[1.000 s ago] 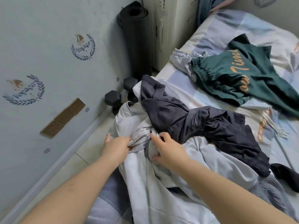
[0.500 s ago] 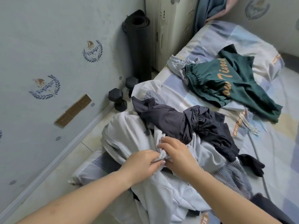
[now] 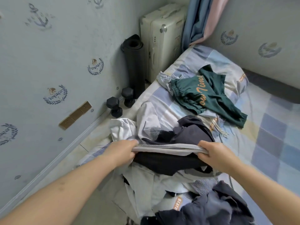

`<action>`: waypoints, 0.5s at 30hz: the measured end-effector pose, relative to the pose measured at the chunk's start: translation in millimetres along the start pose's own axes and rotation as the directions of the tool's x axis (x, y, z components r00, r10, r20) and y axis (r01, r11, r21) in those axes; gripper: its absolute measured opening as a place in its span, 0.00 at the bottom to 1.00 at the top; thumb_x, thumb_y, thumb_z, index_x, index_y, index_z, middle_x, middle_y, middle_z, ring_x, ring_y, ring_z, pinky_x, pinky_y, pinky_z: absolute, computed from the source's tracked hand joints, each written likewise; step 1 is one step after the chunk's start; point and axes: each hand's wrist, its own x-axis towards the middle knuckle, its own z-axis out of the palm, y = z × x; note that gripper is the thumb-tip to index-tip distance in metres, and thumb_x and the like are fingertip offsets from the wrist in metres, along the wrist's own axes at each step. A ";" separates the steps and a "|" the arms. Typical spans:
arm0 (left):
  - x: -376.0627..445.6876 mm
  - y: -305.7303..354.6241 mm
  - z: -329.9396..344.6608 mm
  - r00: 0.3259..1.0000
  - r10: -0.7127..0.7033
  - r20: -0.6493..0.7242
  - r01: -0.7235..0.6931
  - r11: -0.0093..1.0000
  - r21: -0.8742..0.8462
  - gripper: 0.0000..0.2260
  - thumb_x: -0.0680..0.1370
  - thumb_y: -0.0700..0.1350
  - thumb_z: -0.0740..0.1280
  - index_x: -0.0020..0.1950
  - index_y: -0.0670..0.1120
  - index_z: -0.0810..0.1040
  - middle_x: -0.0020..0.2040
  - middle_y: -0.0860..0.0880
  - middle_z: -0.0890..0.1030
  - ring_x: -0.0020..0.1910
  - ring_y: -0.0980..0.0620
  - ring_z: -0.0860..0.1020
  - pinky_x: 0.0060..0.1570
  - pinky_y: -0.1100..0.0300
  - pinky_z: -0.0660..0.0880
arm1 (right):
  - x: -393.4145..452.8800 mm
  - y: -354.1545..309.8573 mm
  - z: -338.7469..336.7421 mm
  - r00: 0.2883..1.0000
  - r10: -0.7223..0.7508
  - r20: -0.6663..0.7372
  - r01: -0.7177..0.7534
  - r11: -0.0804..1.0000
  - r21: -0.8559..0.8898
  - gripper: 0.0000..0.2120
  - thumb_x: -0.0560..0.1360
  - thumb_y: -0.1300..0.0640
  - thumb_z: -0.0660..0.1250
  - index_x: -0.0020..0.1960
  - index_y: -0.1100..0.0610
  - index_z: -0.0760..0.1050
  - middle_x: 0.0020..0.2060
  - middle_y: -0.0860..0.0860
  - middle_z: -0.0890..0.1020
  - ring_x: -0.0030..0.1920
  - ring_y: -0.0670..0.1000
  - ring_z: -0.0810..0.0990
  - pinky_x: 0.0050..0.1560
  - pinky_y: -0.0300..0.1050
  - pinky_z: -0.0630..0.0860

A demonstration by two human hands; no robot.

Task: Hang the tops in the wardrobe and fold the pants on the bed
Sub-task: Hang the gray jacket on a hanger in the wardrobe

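Observation:
A light grey zip-up top (image 3: 168, 148) is stretched level between my hands above the clothes pile at the bed's near corner. My left hand (image 3: 121, 151) grips its zipper edge on the left. My right hand (image 3: 217, 154) grips the same edge on the right. A dark navy garment (image 3: 188, 132) lies crumpled just behind the stretched edge, and a black one (image 3: 167, 163) hangs beneath it. Green pants with orange lettering (image 3: 206, 93) lie spread farther back on the checked bed (image 3: 267, 135), over a pale grey garment (image 3: 164, 78).
More dark clothes (image 3: 211, 208) are heaped at the near bottom edge. Two black dumbbells (image 3: 120, 103) and an upright rolled mat (image 3: 134, 65) stand on the floor by the left wall. A cream suitcase (image 3: 162, 39) and curtains (image 3: 199, 18) fill the far corner.
My hands have lifted the grey top and moved apart, pulling its zipper edge taut. Earlier both hands were close together on the zipper in the pile.

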 end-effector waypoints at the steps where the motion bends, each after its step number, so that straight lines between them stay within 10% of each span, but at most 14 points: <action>1: -2.6 5.2 -8.2 0.999 -0.001 -0.038 0.000 1.000 -0.027 0.05 0.76 0.46 0.60 0.44 0.53 0.64 0.48 0.47 0.79 0.47 0.43 0.77 0.35 0.55 0.63 | -5.3 4.5 -8.7 0.998 0.019 0.061 -0.014 0.996 -0.084 0.11 0.72 0.40 0.61 0.39 0.45 0.66 0.30 0.43 0.74 0.34 0.48 0.75 0.32 0.41 0.69; 6: -10.8 17.8 -75.0 0.959 -0.065 -0.276 0.003 0.976 -0.220 0.10 0.75 0.42 0.60 0.40 0.56 0.64 0.41 0.50 0.75 0.40 0.43 0.74 0.35 0.54 0.65 | -24.2 11.2 -52.8 0.972 0.128 0.198 -0.053 0.936 -0.347 0.11 0.69 0.42 0.65 0.38 0.47 0.67 0.32 0.44 0.73 0.36 0.48 0.73 0.30 0.40 0.65; 15: -14.6 29.3 -193.0 0.839 -0.267 -0.473 0.128 0.943 -0.306 0.09 0.76 0.39 0.58 0.51 0.49 0.75 0.49 0.42 0.80 0.45 0.41 0.74 0.40 0.55 0.67 | -9.2 -61.9 -182.6 0.950 0.162 -0.268 -0.089 0.960 0.266 0.06 0.74 0.53 0.63 0.41 0.54 0.71 0.34 0.49 0.77 0.36 0.49 0.74 0.34 0.43 0.67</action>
